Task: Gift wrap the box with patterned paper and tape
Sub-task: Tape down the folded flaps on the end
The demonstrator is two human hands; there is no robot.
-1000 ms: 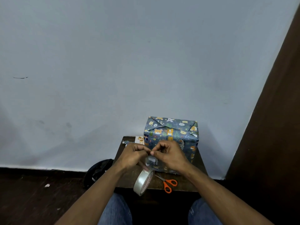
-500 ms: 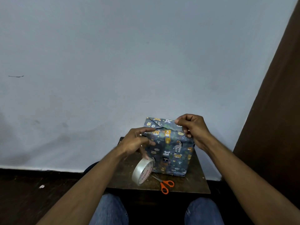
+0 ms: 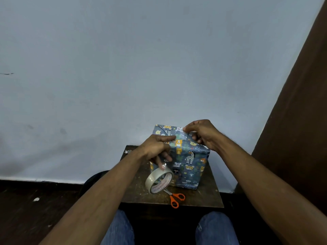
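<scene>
Right fingers: we are seeing the right hand [image 3: 203,134] pinching a clear strip of tape [image 3: 184,136] between thumb and curled fingers, over the top of the box [image 3: 190,160].
Left fingers: we are seeing the left hand [image 3: 156,149] pressing its straight forefinger onto the near end of that strip, on the top fold of the box, while its lower fingers are curling round the tape roll [image 3: 159,181], which is hanging below them with one fingertip inside its rim.
Between the fingers: the strip is stretching from the left forefinger across to the right thumb, lying on or just above the paper; we cannot tell which.
Box: it is standing under both hands, fully covered in blue animal-print paper, so what it is holding is hidden from us.
Below the left fingers: orange-handled scissors [image 3: 174,198] are lying just beside the roll.
Under everything: a dark wooden stool [image 3: 208,197] is bearing the box and the scissors.
Beyond the fingers: a pale wall [image 3: 123,68] is rising behind the box.
</scene>
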